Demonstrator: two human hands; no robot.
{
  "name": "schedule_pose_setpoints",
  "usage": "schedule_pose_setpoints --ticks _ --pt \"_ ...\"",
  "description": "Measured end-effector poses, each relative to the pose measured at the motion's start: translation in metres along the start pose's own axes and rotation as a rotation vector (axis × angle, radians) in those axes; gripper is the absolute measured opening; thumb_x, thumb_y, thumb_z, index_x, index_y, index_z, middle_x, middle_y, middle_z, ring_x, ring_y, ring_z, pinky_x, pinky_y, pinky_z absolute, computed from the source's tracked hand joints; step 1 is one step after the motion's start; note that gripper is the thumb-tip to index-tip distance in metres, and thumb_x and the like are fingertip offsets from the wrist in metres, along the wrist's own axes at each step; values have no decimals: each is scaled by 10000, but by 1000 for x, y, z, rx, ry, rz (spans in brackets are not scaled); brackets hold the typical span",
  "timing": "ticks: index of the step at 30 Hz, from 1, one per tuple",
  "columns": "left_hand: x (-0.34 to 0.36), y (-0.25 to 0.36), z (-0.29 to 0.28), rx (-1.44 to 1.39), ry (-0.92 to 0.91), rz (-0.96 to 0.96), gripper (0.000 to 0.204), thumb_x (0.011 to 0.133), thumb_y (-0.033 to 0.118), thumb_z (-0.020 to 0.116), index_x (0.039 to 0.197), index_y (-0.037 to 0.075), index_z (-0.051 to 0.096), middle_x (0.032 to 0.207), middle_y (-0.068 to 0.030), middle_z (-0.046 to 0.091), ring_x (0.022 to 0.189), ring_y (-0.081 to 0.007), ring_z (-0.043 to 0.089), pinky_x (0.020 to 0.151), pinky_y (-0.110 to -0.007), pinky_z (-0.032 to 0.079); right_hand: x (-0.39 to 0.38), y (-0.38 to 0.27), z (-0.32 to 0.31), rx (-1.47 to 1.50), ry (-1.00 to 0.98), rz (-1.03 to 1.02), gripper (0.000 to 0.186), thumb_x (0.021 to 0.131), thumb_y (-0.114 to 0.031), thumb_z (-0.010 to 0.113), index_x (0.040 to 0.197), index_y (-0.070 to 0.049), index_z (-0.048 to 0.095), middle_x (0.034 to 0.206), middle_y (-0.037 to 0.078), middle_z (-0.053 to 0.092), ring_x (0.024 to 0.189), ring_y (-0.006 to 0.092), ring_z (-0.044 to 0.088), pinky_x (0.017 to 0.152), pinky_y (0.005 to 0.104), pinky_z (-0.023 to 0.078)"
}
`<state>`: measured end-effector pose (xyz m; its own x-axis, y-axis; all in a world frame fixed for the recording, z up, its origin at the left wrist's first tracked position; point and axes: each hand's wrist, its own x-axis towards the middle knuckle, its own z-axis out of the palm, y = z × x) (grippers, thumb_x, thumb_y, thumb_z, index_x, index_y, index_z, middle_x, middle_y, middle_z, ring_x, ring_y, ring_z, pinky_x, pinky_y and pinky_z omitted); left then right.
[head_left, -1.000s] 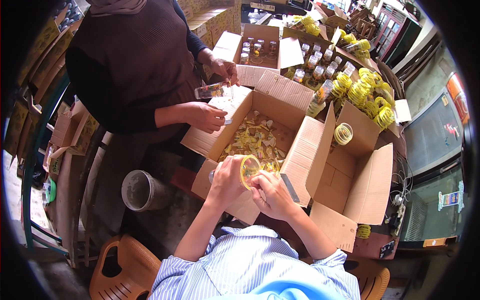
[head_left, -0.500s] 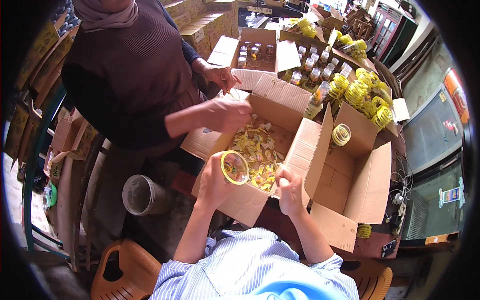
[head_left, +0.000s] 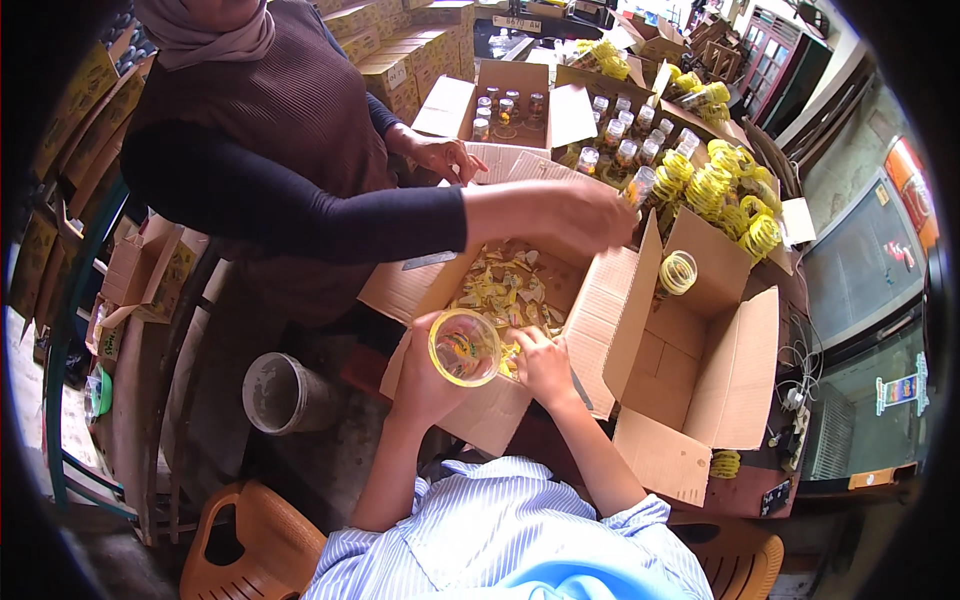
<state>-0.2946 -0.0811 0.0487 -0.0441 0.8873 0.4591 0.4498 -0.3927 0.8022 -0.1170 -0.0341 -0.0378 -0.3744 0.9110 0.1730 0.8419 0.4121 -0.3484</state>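
Note:
My left hand [head_left: 421, 375] is closed round a clear plastic jar [head_left: 465, 348] with a yellow rim. The jar is tilted so its mouth faces up, and a few small coloured pieces show inside it. Just to its right, my right hand [head_left: 546, 368] reaches over the near edge of an open cardboard box [head_left: 480, 405]. Its fingers are bent together at the small yellow and white pieces [head_left: 500, 285] scattered in that box; what they pinch is too small to make out.
Across the box a co-worker's hand [head_left: 598, 212] stretches toward several upright clear jars [head_left: 627, 150]. Stacked yellow rings [head_left: 712, 190] lie behind on the right. Another open carton [head_left: 690, 350] stands right of mine, with a jar [head_left: 677, 273] at its far corner. A grey bucket [head_left: 275, 393] sits on the left.
My right hand has moved left and down into the yellow pieces. The jar in my left hand has shifted slightly. The co-worker's arm has swung right across the box toward the jars.

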Motion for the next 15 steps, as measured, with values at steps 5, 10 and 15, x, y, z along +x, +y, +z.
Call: schedule_pose_setpoints --ticks 5,10,15 --pt "-4 4 -1 43 -10 133 704 569 179 849 1114 51 422 1062 -123 491 1014 -284 501 865 -387 415 -10 -3 -29 320 78 1 739 734 -161 683 1371 -84 316 1130 113 543 961 236 564 872 392 388" --pt "6 14 5 34 -18 361 739 529 253 864 1114 84 446 1023 -103 503 997 -275 473 849 -390 375 -25 -20 -84 695 162 -50 677 721 -42 668 1329 -40 370 1063 117 598 857 213 612 819 332 466" --pt "10 26 24 -146 -79 290 788 519 237 872 1157 82 436 1053 -91 510 1028 -239 490 881 -367 386 -40 -19 -104 696 264 -201 732 669 -192 752 1306 -70 413 1064 119 615 1024 263 568 926 393 383"
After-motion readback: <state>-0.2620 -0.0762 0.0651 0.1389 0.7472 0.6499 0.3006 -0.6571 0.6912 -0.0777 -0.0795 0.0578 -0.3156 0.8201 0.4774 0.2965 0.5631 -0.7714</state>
